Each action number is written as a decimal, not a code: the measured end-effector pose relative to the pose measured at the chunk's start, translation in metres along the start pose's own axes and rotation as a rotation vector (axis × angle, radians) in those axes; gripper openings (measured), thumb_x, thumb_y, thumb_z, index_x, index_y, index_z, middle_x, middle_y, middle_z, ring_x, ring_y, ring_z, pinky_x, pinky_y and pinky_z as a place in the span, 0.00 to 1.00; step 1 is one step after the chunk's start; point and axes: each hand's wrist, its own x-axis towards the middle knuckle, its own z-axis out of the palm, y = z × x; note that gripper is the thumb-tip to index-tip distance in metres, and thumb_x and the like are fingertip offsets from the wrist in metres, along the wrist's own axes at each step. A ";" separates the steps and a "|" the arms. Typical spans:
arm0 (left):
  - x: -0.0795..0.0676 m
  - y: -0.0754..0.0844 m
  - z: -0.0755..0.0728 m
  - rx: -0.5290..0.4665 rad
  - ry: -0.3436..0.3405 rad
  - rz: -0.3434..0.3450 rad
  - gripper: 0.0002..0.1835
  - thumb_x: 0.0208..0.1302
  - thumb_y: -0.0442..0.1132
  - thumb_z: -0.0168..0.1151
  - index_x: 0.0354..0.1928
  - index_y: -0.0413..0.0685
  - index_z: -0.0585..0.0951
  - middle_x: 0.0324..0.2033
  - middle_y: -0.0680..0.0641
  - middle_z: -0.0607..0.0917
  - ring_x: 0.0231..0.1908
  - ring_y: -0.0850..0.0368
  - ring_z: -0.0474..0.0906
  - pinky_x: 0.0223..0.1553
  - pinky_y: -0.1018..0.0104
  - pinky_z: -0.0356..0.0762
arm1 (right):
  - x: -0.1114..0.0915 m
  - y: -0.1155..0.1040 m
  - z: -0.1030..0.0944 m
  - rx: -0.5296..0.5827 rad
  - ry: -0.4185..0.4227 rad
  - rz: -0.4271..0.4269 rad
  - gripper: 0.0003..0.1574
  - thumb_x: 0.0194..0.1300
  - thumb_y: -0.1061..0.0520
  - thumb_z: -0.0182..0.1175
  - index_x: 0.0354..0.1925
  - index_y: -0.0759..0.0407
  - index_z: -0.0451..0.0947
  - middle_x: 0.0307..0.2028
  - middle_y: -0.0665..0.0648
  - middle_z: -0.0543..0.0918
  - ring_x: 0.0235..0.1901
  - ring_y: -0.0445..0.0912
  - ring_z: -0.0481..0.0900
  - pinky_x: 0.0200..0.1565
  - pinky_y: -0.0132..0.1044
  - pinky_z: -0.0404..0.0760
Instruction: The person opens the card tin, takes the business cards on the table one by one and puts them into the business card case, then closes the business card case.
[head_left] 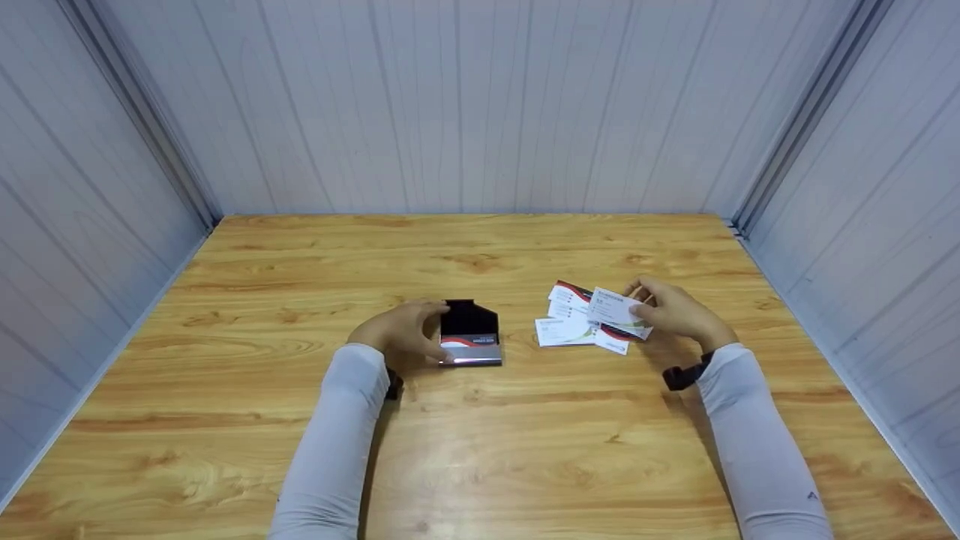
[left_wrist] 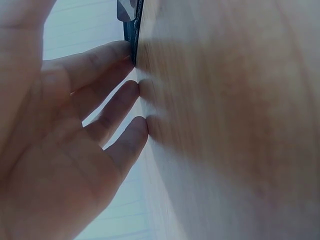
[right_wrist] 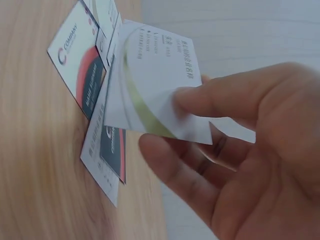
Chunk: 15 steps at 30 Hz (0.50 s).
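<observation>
An open business card case (head_left: 470,352) with a dark lid and a silver front lies on the table, a red, white and dark card (head_left: 469,341) inside it. My left hand (head_left: 405,327) grips its left side, thumb by the front corner and fingers at the back. In the left wrist view the other fingertips (left_wrist: 137,125) touch the tabletop. My right hand (right_wrist: 265,125) pinches a white business card (right_wrist: 150,75) with a green curve, thumb on its printed face. That card is raised over a loose spread of business cards (head_left: 564,332), partly hiding them.
The wood-grain table (head_left: 480,450) runs back to a pale panelled wall (head_left: 465,105), with similar walls at left and right. A dark strap mount (head_left: 682,377) sits on my right wrist, close above the tabletop. The spread cards overlap at different angles.
</observation>
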 end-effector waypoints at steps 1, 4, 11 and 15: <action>0.000 0.000 0.000 0.001 -0.001 0.000 0.58 0.47 0.62 0.79 0.78 0.56 0.60 0.77 0.46 0.56 0.75 0.44 0.48 0.71 0.43 0.52 | 0.002 -0.001 0.003 0.006 0.012 -0.007 0.15 0.75 0.63 0.52 0.58 0.64 0.72 0.47 0.67 0.78 0.44 0.57 0.79 0.42 0.49 0.82; 0.000 0.000 0.000 -0.001 -0.003 0.003 0.58 0.48 0.61 0.79 0.78 0.56 0.60 0.77 0.45 0.56 0.75 0.44 0.49 0.71 0.43 0.53 | 0.009 -0.005 0.013 0.001 0.069 -0.048 0.15 0.74 0.63 0.54 0.57 0.63 0.74 0.47 0.66 0.80 0.46 0.57 0.79 0.46 0.50 0.80; 0.000 0.001 -0.001 0.005 -0.007 0.009 0.57 0.49 0.62 0.78 0.78 0.55 0.60 0.77 0.45 0.55 0.75 0.44 0.48 0.71 0.43 0.52 | 0.024 -0.022 0.037 -0.027 0.199 -0.173 0.13 0.71 0.64 0.60 0.52 0.63 0.79 0.44 0.63 0.85 0.45 0.56 0.82 0.48 0.51 0.80; 0.000 0.001 0.000 -0.001 -0.004 -0.004 0.58 0.47 0.62 0.79 0.78 0.56 0.60 0.77 0.47 0.55 0.76 0.45 0.48 0.72 0.43 0.52 | 0.029 -0.029 0.048 -0.022 0.228 -0.234 0.12 0.70 0.65 0.62 0.51 0.63 0.81 0.43 0.63 0.86 0.43 0.54 0.84 0.45 0.49 0.82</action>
